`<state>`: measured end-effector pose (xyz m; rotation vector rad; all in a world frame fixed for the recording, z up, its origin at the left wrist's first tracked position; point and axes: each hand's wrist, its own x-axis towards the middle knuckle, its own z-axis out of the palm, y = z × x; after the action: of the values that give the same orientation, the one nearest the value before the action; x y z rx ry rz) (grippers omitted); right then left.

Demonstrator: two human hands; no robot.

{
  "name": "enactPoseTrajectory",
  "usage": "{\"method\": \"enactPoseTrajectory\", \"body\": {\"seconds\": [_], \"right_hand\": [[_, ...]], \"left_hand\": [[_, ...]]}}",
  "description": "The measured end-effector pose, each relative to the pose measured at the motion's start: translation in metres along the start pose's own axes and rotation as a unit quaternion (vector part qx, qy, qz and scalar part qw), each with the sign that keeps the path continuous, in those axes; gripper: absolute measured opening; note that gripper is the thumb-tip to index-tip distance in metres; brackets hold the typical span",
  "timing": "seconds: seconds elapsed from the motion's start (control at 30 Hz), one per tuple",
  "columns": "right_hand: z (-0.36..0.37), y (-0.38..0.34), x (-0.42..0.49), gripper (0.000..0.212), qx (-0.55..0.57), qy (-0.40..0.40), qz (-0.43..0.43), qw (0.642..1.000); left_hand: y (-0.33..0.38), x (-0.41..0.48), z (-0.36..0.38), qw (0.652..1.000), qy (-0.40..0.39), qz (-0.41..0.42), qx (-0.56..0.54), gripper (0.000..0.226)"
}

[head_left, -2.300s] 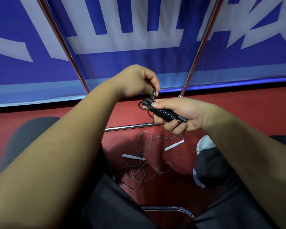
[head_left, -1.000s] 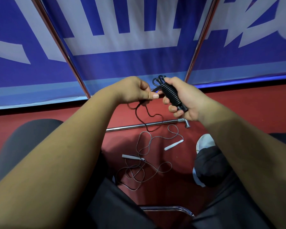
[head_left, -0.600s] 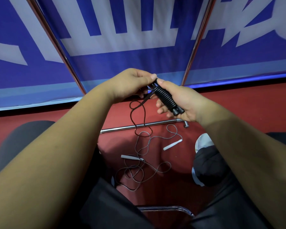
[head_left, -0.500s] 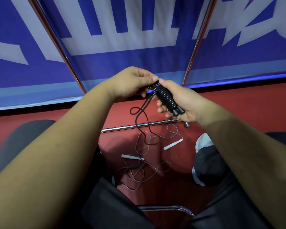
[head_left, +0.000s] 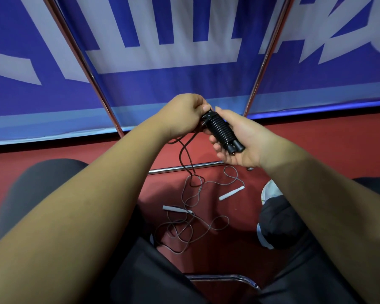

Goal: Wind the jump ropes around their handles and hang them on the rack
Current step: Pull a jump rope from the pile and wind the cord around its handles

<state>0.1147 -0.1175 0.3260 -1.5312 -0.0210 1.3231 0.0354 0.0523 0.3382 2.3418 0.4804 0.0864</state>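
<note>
I take the rack's low crossbar (head_left: 180, 169) as my mark. Seen from my head camera, both hands meet just above it. My right hand (head_left: 246, 139) lies palm up and holds the black jump rope (head_left: 221, 130). Its cord is wound in tight turns round the two handles (head_left: 237, 148), which lie side by side. My fingers curl under the bundle and my thumb lies at its upper end. The handles' butt ends stick out of the coils towards my wrist, right above the crossbar's right end.

My left hand (head_left: 182, 115) has its fingers curled in at the top of the bundle. It pinches the cord where it leaves the coils (the exact pinch point is hidden behind my knuckles). From there a loose tail (head_left: 185, 154) of black cord drops in a long loop, crosses in front of the crossbar and ends just below it.

Below the crossbar, on the red floor (head_left: 327, 145), a second jump rope (head_left: 176, 208) lies unwound, its thin grey cord in tangled loops. One pale handle (head_left: 230, 193) lies near the crossbar's right end, the other further towards me.

Above the crossbar two slanted metal uprights, left (head_left: 86, 69) and right (head_left: 268, 58), run up across a blue and white banner (head_left: 184, 88). A light shoe (head_left: 270, 190) shows below the crossbar's right end. Nearest to me, a curved chrome chair frame (head_left: 224, 277) shows between my dark trouser legs.
</note>
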Motion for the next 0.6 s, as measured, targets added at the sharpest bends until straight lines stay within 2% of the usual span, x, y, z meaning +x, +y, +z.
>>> {"method": "enactPoseTrajectory", "body": {"seconds": [0.1,0.23,0.47,0.6], "right_hand": [[-0.002,0.002,0.002,0.061,0.037,0.015,0.033,0.999],[-0.004,0.003,0.004,0.053,0.133,0.024,0.012,0.991],[0.001,0.002,0.006,0.043,0.155,0.05,0.008,0.987],[0.0,-0.002,0.006,0.045,0.088,0.074,-0.028,0.993]], "left_hand": [[0.001,0.001,0.005,1.0,0.014,-0.008,-0.01,0.022],[0.006,0.0,0.007,1.0,0.022,0.009,-0.013,0.022],[0.013,-0.001,0.022,0.998,0.059,0.016,-0.002,0.026],[0.015,-0.001,0.02,0.998,0.054,0.011,-0.008,0.026]]}}
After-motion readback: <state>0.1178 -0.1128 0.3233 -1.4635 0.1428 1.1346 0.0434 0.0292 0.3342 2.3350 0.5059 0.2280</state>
